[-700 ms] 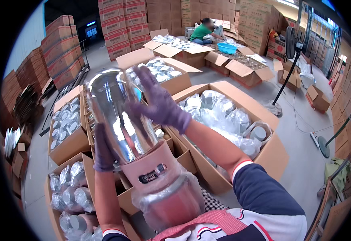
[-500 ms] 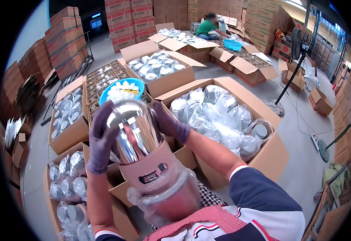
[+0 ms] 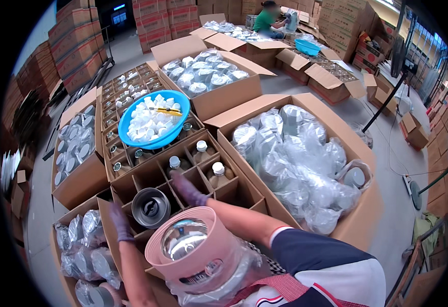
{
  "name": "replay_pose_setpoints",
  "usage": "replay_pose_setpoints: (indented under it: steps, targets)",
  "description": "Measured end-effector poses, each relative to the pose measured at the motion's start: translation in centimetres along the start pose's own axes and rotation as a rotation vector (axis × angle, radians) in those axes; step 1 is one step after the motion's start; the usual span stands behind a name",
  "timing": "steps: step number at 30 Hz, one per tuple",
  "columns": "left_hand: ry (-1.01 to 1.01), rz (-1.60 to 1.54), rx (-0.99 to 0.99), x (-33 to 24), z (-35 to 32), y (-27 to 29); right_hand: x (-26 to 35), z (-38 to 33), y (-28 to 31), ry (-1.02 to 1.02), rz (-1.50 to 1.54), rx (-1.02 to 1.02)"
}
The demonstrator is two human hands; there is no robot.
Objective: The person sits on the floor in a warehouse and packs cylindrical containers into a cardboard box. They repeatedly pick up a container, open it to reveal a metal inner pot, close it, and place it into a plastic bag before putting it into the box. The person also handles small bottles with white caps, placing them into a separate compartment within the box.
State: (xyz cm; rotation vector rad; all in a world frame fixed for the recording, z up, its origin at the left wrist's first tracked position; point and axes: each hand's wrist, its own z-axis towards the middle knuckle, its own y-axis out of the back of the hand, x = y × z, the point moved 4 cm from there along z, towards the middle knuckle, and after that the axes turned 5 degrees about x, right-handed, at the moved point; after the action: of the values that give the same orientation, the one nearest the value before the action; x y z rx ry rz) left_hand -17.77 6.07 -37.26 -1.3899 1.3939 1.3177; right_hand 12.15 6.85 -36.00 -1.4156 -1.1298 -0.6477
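Note:
Between my forearms is a pink flask shell (image 3: 188, 236), its ribbed open end up and a mirror-bright glass liner (image 3: 184, 239) sunk inside. Clear plastic film (image 3: 224, 279) is bunched round its lower part. In a divided carton (image 3: 244, 184) just beyond stands a round grey cup-like part (image 3: 151, 208) with a black mark inside. My gloved left hand (image 3: 121, 222) is left of that part, fingers stretched out and holding nothing. On its other side my gloved right hand (image 3: 189, 191), slightly blurred, reaches over the dividers, fingers extended. White-capped necks (image 3: 218, 169) rise from compartments near it.
A blue basin (image 3: 183, 128) of small white pieces, with a yellow tool (image 3: 167, 110) on top, rests on the farther divided carton. An open carton (image 3: 347, 233) of plastic-wrapped parts stands at right, others at left. Beyond, a person in green (image 3: 267, 21) works among cartons.
The liner that stood tall out of the pink shell now lies down inside it. My hands have left it and come down either side of the grey part; the view has shifted.

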Motion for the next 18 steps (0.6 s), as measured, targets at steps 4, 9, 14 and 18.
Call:
replay_pose_setpoints:
  steps: [4,9,14,18]
  targets:
    - [-0.513,0.153,-0.139,8.9,3.3,-0.9,-9.6,8.8,-3.7,0.467,-1.031,0.002]
    - [-0.722,-0.373,-0.093,-14.3,-9.0,-7.8,9.7,-3.7,-2.1,0.345,0.293,0.278]
    - [-0.938,-0.13,0.472,-23.1,-18.3,-10.1,19.4,-14.1,-2.8,0.504,-0.367,0.571]
    - [-0.882,0.18,0.543,-24.9,-21.2,-11.7,16.8,-16.5,-1.4,0.529,-0.342,0.548]
